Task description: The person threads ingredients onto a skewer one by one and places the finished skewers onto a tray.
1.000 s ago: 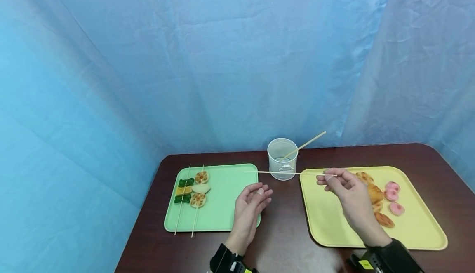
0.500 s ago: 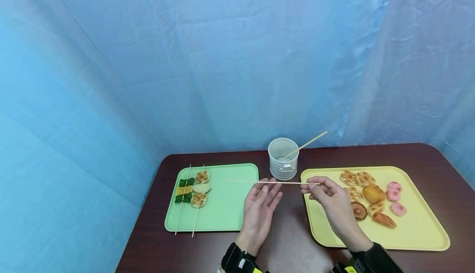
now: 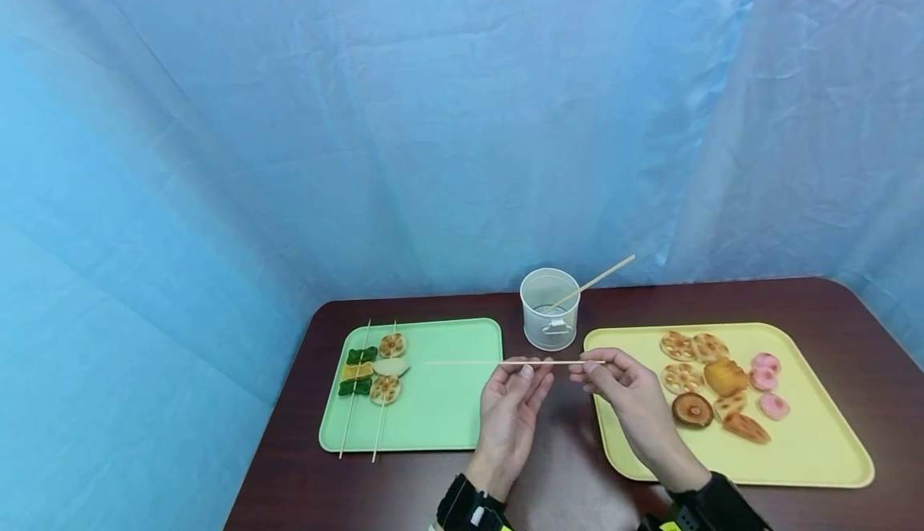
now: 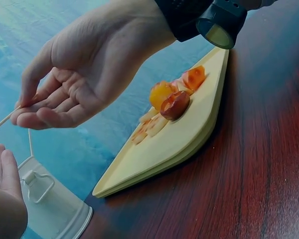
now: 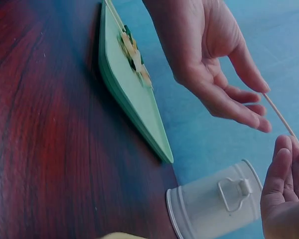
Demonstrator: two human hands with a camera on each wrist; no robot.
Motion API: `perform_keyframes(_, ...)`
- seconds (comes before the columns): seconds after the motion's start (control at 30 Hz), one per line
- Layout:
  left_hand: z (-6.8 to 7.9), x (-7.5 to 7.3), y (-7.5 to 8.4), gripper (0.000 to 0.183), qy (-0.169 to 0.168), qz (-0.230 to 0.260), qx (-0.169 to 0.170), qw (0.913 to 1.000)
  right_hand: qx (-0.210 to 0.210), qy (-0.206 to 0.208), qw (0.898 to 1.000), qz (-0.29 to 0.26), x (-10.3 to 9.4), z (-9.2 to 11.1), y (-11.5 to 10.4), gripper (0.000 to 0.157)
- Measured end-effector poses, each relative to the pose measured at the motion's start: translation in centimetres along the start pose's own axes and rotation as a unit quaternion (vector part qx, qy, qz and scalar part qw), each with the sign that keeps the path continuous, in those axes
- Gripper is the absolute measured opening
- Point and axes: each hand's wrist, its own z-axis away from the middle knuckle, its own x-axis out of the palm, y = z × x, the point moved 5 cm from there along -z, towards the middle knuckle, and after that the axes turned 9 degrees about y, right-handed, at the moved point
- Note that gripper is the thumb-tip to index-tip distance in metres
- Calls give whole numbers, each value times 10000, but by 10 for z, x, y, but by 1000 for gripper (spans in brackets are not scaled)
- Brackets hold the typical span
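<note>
A thin wooden skewer (image 3: 557, 362) lies level between the two hands, its far end reaching left over the green tray (image 3: 440, 427). My right hand (image 3: 635, 407) pinches its right end between thumb and fingertips, as the left wrist view also shows. My left hand (image 3: 508, 419), palm up, holds the skewer's middle part at the thumb and fingertips (image 5: 261, 92). No food is on the visible length of this skewer. Two filled skewers lie on the green tray: one with dark green and yellow pieces (image 3: 357, 370), one with lotus root slices and a pale piece (image 3: 391, 366).
A clear plastic cup (image 3: 550, 310) stands behind the hands with one stick (image 3: 602, 276) leaning in it. On the right, a yellow tray (image 3: 816, 443) bears lotus root slices (image 3: 678, 346), a mushroom (image 3: 692, 410), pink rings (image 3: 765, 370) and other pieces. A blue curtain (image 3: 462, 130) hangs behind.
My right hand has moved left and slightly down with the skewer, off the food on the yellow tray. My left hand has moved right and its fingers have come onto the skewer.
</note>
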Motion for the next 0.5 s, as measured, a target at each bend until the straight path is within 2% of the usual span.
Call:
perform_keyframes(0.23,1,3,0,9,39,126,4,9999,134,-113,9998,108,10,4,3,32)
perform_keyframes(0.4,1,2,3,10,172,135,69,9997,189,-262,9992,231,13,6,2,28)
perform_keyframes(0.5,0,0,7,12,222,14,261,9994,184,-352,9980,485,12,5,2,29)
